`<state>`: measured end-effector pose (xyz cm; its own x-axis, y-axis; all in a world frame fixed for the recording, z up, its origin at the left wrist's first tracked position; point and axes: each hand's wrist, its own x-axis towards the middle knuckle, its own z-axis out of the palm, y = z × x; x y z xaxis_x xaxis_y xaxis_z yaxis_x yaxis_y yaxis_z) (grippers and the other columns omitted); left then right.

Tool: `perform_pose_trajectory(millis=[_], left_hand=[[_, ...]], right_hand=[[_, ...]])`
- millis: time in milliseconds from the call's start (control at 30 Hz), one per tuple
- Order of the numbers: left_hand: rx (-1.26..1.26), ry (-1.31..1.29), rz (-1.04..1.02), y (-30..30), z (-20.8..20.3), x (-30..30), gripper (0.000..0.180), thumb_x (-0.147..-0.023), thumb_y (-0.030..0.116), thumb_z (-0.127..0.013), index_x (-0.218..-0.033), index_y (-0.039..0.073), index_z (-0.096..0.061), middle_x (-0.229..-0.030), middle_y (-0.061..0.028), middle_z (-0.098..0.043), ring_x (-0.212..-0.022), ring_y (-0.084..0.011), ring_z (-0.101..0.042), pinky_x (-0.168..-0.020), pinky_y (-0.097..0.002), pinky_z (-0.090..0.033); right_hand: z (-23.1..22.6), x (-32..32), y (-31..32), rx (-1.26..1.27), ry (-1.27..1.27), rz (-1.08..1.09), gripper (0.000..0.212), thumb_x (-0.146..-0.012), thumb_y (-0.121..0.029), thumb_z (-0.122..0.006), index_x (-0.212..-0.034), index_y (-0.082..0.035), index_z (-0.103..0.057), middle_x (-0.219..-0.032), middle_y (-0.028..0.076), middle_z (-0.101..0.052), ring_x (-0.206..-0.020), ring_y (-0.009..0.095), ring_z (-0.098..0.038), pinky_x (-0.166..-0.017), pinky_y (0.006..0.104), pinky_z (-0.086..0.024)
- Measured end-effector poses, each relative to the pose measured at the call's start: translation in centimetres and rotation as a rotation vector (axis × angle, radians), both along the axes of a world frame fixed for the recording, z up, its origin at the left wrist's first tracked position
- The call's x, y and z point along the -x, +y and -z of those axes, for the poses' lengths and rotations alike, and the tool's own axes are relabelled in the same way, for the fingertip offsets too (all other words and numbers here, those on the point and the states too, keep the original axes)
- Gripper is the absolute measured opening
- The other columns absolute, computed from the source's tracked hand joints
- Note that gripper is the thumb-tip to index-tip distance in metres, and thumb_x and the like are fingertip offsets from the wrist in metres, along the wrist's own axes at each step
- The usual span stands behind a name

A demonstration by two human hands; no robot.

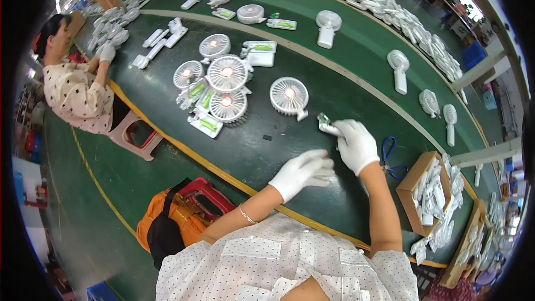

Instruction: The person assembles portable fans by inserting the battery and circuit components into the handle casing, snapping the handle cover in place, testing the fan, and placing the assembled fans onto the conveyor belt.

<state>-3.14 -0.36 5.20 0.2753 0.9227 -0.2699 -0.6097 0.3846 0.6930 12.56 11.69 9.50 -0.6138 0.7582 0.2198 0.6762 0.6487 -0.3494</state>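
My right hand (356, 144), in a white glove, is closed on a white fan handle part (331, 129), with a bit of green circuit board showing at its tip. Just left of it lies a round white fan head (289, 96), its short neck toward the part; whether wires join them I cannot tell. My left hand (304, 175), gloved too, is held low over the table (245, 159), fingers stretched out and nothing seen in them. Farther left, several fan heads (227, 72) sit clustered with open handles (205, 125) that show green insides.
Blue-handled pliers (394, 159) lie right of my right hand, before a cardboard box (409, 203) of wrapped white parts. Beyond, fans (328, 27) lie along a green belt (368, 58). A co-worker (78, 86) sits at the left. An orange bag (167, 220) is below the table edge.
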Motion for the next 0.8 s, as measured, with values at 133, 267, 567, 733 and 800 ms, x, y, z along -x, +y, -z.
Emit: perform_pose_trajectory(millis=[133, 267, 567, 733, 800], left_hand=[[0.024, 0.074, 0.009, 0.8, -0.8, -1.9, 0.055, -0.102, 0.027, -0.053, -0.145, 0.000, -0.034, -0.133, -0.0174, -0.054, -0.119, -0.0277, -0.058, -0.093, -0.0408, -0.054], [0.070, 0.194, -0.210, 0.9, -2.0, -4.0, 0.031, -0.098, 0.020, -0.054, -0.122, 0.000, -0.056, -0.108, -0.0107, -0.062, -0.096, -0.0199, -0.064, -0.083, -0.0338, -0.054], [-0.243, 0.497, 0.679, -0.7, -5.6, -5.3, 0.022, -0.092, 0.009, -0.060, -0.111, -0.001, -0.061, -0.094, -0.0082, -0.069, -0.078, -0.0162, -0.068, -0.073, -0.0298, -0.055], [-0.036, 0.461, 0.466, -1.2, -4.7, -5.6, 0.024, -0.090, 0.006, -0.050, -0.110, -0.004, -0.056, -0.078, -0.0126, -0.062, -0.068, -0.0243, -0.066, -0.066, -0.0373, -0.057], [0.016, 0.200, 0.223, -0.8, -3.8, -5.2, 0.027, -0.095, 0.012, -0.051, -0.115, -0.006, -0.054, -0.083, -0.0129, -0.061, -0.069, -0.0239, -0.065, -0.064, -0.0379, -0.056]], right_hand=[[-1.5, -2.1, -6.5, 0.098, 0.128, -0.028, 0.044, -0.077, 0.000, -0.059, -0.121, -0.003, -0.060, -0.115, 0.018, -0.063, -0.109, 0.037, -0.058, -0.095, 0.0444, -0.048], [-1.0, -3.9, -11.2, 0.263, 0.433, 0.019, 0.056, -0.084, -0.005, -0.067, -0.137, 0.002, -0.048, -0.134, 0.024, -0.054, -0.124, 0.039, -0.053, -0.104, 0.0419, -0.045], [2.6, -7.3, -10.2, 1.610, 1.446, 0.115, 0.061, -0.100, -0.043, -0.056, -0.140, 0.001, -0.044, -0.125, 0.015, -0.059, -0.103, 0.022, -0.063, -0.080, 0.0367, -0.054], [2.7, -9.4, -7.1, 1.443, 2.063, -0.057, 0.051, -0.095, -0.031, -0.064, -0.134, -0.003, -0.048, -0.122, 0.012, -0.062, -0.103, 0.024, -0.065, -0.079, 0.0379, -0.055], [-0.7, -10.9, -6.8, 1.198, 1.973, 0.052, 0.055, -0.091, -0.032, -0.069, -0.132, 0.000, -0.049, -0.120, 0.012, -0.064, -0.104, 0.024, -0.065, -0.081, 0.0352, -0.056]])
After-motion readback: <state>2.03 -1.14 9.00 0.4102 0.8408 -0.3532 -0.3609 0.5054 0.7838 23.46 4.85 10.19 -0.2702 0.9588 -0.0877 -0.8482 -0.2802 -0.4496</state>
